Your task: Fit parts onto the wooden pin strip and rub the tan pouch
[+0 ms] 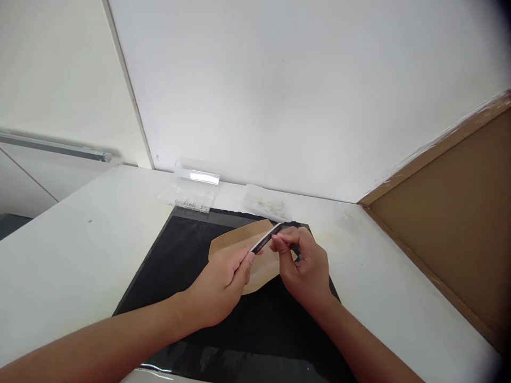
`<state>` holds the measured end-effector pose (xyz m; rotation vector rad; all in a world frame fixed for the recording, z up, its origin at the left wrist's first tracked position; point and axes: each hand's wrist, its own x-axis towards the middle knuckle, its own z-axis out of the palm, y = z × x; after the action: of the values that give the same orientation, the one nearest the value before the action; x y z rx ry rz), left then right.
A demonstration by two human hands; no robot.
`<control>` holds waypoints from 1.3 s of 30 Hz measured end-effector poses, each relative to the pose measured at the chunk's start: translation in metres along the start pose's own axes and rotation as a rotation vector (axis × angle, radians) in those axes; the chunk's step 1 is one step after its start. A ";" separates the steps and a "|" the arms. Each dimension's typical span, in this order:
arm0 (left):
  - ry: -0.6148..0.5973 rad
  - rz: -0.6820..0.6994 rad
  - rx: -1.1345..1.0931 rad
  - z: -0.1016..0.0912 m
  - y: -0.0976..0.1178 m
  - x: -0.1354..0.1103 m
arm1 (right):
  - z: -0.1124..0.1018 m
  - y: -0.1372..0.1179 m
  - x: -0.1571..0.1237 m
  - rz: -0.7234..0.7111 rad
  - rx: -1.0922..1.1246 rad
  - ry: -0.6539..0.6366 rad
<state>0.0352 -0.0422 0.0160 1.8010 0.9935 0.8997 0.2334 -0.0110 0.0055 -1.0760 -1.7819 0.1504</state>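
Observation:
My left hand [223, 284] is closed, pinching the near end of a thin dark nail file [265, 240] with a pale edge. The file slants up to the right, over a tan paper piece [235, 242] that lies on a black mat [191, 298]. My right hand [305, 263] is also closed. Its fingertips are curled against the far end of the file, and a small dark thing shows under its fingers that I cannot make out.
A clear plastic box [191, 186] with an open lid and small parts sits at the mat's far edge. A clear plastic bag [265, 202] lies beside it. The white table [59, 255] meets a white wall; a brown board [451, 213] leans at the right.

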 end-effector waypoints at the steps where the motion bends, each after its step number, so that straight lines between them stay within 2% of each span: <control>1: 0.001 -0.002 0.013 0.000 -0.001 0.000 | 0.000 0.002 0.000 -0.013 0.005 -0.010; 4: 0.020 0.015 0.060 -0.003 -0.001 0.000 | -0.001 0.004 -0.001 -0.016 0.023 0.018; 9: -0.006 0.104 0.121 -0.008 0.002 -0.001 | -0.002 0.001 -0.005 0.073 0.071 0.076; 12: -0.003 0.143 0.128 -0.010 0.003 0.000 | -0.003 0.001 -0.006 0.054 0.068 0.075; 15: -0.012 0.164 0.118 -0.011 0.003 0.001 | -0.003 0.003 -0.007 -0.017 0.055 0.077; 20: -0.038 0.186 0.089 -0.013 0.005 0.002 | -0.001 0.006 -0.008 -0.289 -0.124 0.074; 22: -0.032 0.195 0.099 -0.014 0.005 0.003 | 0.000 0.006 -0.008 -0.314 -0.148 0.075; 28: -0.012 0.208 0.159 -0.014 0.003 0.001 | -0.008 0.006 -0.004 -0.104 -0.167 0.125; 31: -0.017 0.256 0.165 -0.013 0.003 0.000 | -0.009 0.005 -0.005 -0.089 -0.124 0.071; 34: -0.014 0.241 0.189 -0.013 0.002 0.001 | -0.007 0.004 -0.006 -0.094 -0.076 0.005; 39: -0.009 0.251 0.204 -0.015 -0.001 0.003 | -0.011 0.009 -0.008 0.003 0.006 -0.026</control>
<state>0.0235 -0.0339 0.0211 2.1354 0.8919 0.9690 0.2479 -0.0154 0.0003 -1.0765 -1.8025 0.1720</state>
